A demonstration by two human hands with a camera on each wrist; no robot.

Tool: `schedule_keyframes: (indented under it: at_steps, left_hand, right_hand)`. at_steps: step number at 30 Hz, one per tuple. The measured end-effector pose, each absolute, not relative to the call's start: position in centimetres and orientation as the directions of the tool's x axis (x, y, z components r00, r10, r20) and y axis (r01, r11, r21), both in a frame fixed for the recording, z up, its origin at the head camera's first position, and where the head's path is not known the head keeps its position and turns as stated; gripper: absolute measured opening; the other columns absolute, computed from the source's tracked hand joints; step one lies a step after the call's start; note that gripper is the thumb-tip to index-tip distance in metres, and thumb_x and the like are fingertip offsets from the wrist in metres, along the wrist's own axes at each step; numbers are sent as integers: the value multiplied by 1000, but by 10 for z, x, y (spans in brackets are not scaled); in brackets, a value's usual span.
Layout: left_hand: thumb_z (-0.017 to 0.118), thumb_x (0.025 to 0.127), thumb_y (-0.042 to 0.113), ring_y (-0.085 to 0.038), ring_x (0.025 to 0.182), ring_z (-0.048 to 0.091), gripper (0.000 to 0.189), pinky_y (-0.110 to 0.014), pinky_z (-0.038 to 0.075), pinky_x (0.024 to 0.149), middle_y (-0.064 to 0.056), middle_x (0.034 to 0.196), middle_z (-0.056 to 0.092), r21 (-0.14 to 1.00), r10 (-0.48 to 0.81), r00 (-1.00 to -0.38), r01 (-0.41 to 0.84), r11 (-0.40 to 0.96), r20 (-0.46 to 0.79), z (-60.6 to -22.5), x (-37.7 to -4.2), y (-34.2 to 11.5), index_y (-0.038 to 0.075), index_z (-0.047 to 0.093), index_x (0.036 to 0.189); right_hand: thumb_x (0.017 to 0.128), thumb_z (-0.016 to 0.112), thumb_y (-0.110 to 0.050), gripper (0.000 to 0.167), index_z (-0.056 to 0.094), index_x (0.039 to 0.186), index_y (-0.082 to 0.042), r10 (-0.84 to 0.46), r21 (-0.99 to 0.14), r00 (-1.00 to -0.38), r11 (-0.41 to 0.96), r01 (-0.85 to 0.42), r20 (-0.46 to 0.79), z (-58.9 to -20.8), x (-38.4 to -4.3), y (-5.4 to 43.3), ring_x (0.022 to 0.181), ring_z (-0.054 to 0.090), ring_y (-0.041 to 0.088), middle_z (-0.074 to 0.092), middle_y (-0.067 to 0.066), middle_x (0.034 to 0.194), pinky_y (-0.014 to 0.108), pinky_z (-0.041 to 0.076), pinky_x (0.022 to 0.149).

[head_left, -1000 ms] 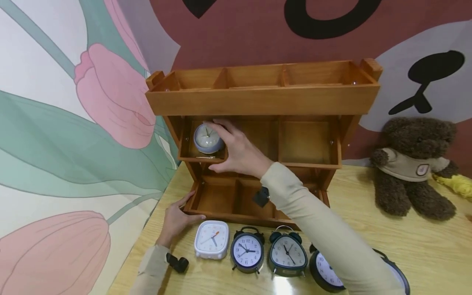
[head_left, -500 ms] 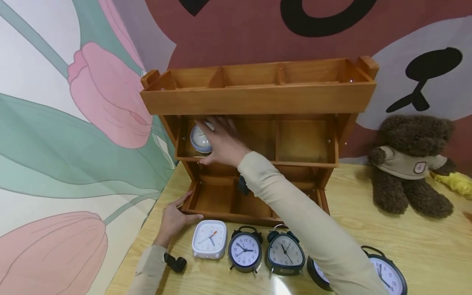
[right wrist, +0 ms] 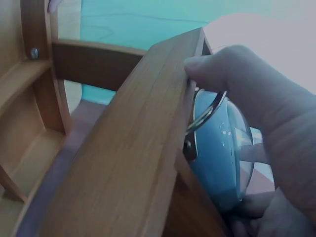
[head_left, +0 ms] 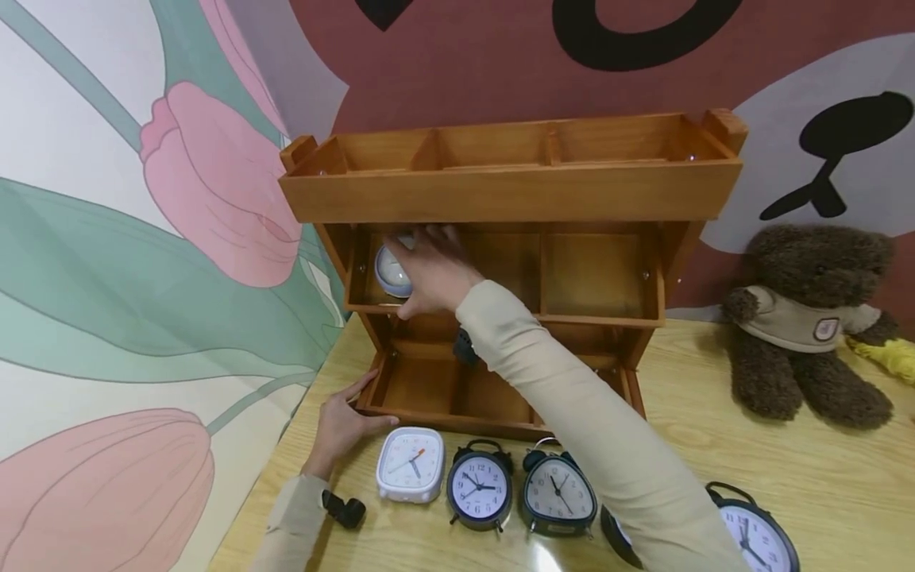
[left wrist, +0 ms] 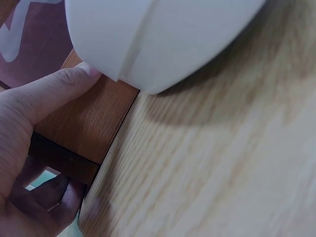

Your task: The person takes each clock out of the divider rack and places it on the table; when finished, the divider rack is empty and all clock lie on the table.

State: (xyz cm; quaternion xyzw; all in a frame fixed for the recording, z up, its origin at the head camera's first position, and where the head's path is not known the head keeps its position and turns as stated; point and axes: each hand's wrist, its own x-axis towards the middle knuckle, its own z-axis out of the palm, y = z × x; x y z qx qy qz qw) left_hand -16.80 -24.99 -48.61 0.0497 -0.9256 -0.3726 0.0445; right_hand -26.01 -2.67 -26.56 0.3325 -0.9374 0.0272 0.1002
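Observation:
A wooden tiered shelf with divided trays stands against the wall. My right hand reaches into the left compartment of its middle tray, over a round blue clock with a domed glass. In the right wrist view, the fingers curl round the clock's glass side, while the thumb touches the tray's front board beside the clock's metal ring stand. The hand covers part of the dial. My left hand grips the bottom tray's left front corner, its thumb on the front board beside a white square clock.
Along the table front stand a black twin-bell clock, a dark rounded-triangle clock and further dark clocks, one partly behind my right sleeve. A brown teddy bear sits at right near a yellow fuzzy thing.
My right hand has moved left and now covers more of the blue clock, with its fingers further round it. My left hand keeps its place on the shelf corner.

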Motion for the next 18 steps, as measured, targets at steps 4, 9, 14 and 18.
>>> schedule_keyframes:
  at_steps: [4, 9, 14, 18]
  left_hand:
    - [92, 56, 45, -37, 125, 54, 90, -52, 46, 100, -17, 138, 56, 689, -123, -991, -56, 722, 48, -487, -168, -249, 26, 57, 136]
    - [93, 55, 45, -36, 125, 55, 90, -51, 46, 101, -18, 138, 55, 698, -131, -991, -67, 713, 38, -486, -166, -250, 27, 57, 136]
    - [93, 54, 45, -36, 124, 56, 91, -51, 46, 100, -18, 137, 56, 700, -140, -989, -74, 710, 37, -486, -165, -250, 27, 58, 136]
    - [93, 54, 46, -35, 125, 55, 90, -51, 46, 102, -17, 138, 55, 704, -136, -990, -74, 707, 32, -487, -167, -250, 28, 58, 135]
  right_hand:
    - [67, 79, -59, 100, 34, 148, -24, -628, 5, -744, 765, -644, 229, -265, -261, -25, 122, 47, 31, 56, 11, 128, 46, 35, 98]
    - [64, 83, -57, 99, 37, 145, -23, -627, -59, -735, 749, -660, 257, -268, -264, -25, 119, 48, 30, 55, 10, 126, 45, 35, 95]
    - [63, 85, -53, 101, 37, 146, -24, -609, -129, -747, 746, -653, 266, -271, -265, -26, 124, 44, 31, 51, 12, 131, 44, 32, 96]
    - [62, 87, -50, 104, 35, 148, -25, -590, -196, -757, 737, -647, 283, -272, -265, -24, 132, 38, 31, 45, 12, 139, 48, 29, 104]
